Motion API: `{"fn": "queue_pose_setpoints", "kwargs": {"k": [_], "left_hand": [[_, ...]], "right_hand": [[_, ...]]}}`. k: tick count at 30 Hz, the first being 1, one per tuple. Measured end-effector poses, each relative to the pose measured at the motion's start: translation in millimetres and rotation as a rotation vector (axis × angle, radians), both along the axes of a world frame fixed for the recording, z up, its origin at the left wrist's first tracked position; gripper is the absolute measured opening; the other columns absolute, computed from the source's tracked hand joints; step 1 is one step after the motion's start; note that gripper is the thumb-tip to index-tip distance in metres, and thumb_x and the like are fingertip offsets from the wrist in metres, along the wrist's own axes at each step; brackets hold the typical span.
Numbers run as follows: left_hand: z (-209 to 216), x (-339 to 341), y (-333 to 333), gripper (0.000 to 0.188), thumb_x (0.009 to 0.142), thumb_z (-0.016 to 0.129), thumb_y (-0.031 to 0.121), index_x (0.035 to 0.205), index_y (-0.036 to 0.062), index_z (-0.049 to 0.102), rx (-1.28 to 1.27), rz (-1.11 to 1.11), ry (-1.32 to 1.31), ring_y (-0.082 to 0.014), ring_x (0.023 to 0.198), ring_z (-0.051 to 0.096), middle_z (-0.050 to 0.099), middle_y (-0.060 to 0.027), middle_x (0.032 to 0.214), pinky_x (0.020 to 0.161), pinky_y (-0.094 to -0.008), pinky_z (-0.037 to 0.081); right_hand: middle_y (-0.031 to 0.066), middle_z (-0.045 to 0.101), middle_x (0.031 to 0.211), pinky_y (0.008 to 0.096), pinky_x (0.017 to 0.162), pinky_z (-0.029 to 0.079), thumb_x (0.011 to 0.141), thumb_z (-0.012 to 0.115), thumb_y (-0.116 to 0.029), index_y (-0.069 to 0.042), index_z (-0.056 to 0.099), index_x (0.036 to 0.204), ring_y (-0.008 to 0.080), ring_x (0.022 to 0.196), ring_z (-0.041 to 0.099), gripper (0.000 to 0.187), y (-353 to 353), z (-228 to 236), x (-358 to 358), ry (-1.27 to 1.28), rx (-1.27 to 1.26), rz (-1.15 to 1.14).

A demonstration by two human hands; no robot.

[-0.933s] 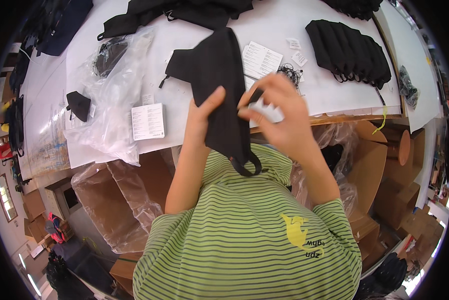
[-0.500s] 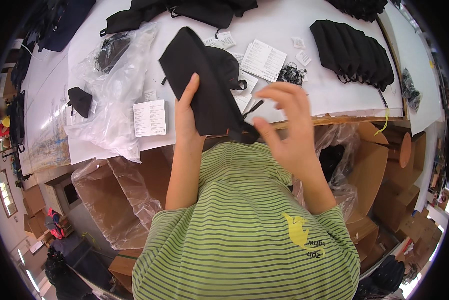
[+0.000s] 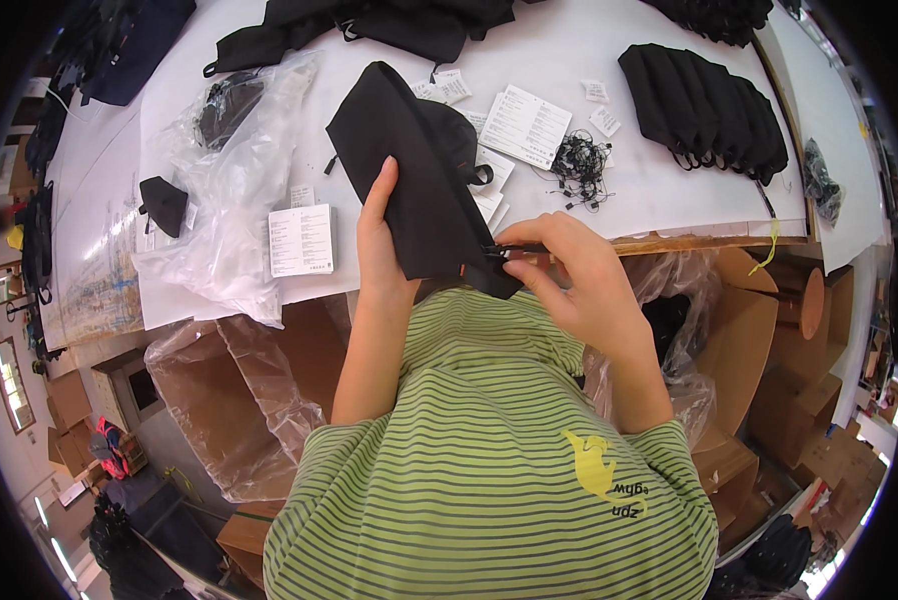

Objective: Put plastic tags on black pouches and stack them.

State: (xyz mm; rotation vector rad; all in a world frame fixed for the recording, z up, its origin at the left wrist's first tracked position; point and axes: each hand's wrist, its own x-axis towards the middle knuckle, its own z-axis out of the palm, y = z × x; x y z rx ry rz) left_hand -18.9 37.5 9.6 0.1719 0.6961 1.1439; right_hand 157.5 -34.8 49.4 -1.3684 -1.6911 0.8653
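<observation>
A black fabric pouch [image 3: 409, 190] is held tilted over the table's front edge. My left hand [image 3: 381, 235] grips it from the left side, thumb lying across its face. At the pouch's lower right end, my right hand [image 3: 579, 275] pinches a black zipper pull [image 3: 509, 250] between thumb and fingers. A short black loop sticks out from the pouch's right side. Just beyond my right hand lies a tangle of thin black cords [image 3: 580, 168], next to a stack of white printed cards [image 3: 525, 126].
A row of black pouches [image 3: 704, 110] overlaps at the right of the table. To the left lie a clear plastic bag [image 3: 239, 190], another card stack [image 3: 303, 240] and a small black piece [image 3: 164, 205]. Plastic-lined cardboard boxes [image 3: 219, 400] stand below the front edge.
My right hand, spread and apart from the pouch before, has closed on the zipper pull at its lower end. The pouch has shifted slightly down and right in my left hand.
</observation>
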Motion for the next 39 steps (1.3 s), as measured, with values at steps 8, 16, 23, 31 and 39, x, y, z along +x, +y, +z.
{"fn": "queue_pose_setpoints", "kwargs": {"k": [8, 16, 23, 31, 39], "left_hand": [[-12.5, 0.4, -1.3, 0.033, 0.087, 0.064, 0.018, 0.112, 0.0000, 0.055, 0.054, -0.047, 0.156, -0.0188, 0.078, 0.065, 0.064, -0.0105, 0.095, 0.066, -0.0292, 0.055], [3.3, 0.2, -0.8, 0.034, 0.084, 0.067, 0.018, 0.110, -0.0013, 0.056, 0.181, -0.029, 0.422, -0.0176, 0.078, 0.065, 0.064, -0.0107, 0.094, 0.068, -0.0275, 0.054], [-20.2, -7.1, 6.0, 0.032, 0.085, 0.067, 0.015, 0.109, -0.0023, 0.057, 0.064, 0.026, 0.117, -0.0180, 0.078, 0.065, 0.065, -0.0108, 0.094, 0.067, -0.0275, 0.054], [-11.4, 0.6, -19.9, 0.050, 0.074, 0.079, 0.018, 0.114, -0.0039, 0.057, 0.326, -0.453, 0.456, -0.0127, 0.089, 0.060, 0.063, -0.0073, 0.101, 0.080, -0.0255, 0.049], [-19.5, -11.8, 4.3, 0.035, 0.084, 0.068, 0.018, 0.110, -0.0027, 0.056, 0.170, -0.202, 0.111, -0.0158, 0.081, 0.064, 0.064, -0.0092, 0.096, 0.069, -0.0272, 0.053]], "right_hand": [[0.0023, 0.056, 0.072, 0.0314, 0.054, 0.042, 0.073, 0.070, -0.007, -0.007, 0.061, 0.082, 0.0196, 0.063, 0.051, 0.013, 5.7, -1.1, 2.4, -0.247, 0.298, 0.071], [0.0039, 0.059, 0.075, 0.0296, 0.058, 0.042, 0.067, 0.072, -0.002, -0.005, 0.062, 0.077, 0.0210, 0.065, 0.054, 0.015, 19.3, 13.4, 3.8, -0.170, 0.304, 0.098], [0.0040, 0.059, 0.077, 0.0307, 0.057, 0.043, 0.066, 0.071, -0.001, -0.005, 0.061, 0.080, 0.0220, 0.065, 0.054, 0.017, 17.6, 5.4, -10.6, -0.211, 0.408, 0.146], [0.0045, 0.061, 0.079, 0.0279, 0.057, 0.042, 0.073, 0.066, 0.002, -0.004, 0.062, 0.080, 0.0187, 0.065, 0.052, 0.010, 52.7, 35.9, 15.5, -0.225, 0.525, -0.347], [0.0060, 0.056, 0.075, 0.0292, 0.061, 0.042, 0.072, 0.065, 0.002, -0.004, 0.060, 0.080, 0.0219, 0.071, 0.053, 0.011, 22.6, 14.3, -15.8, -0.083, 0.141, 0.276]]}}
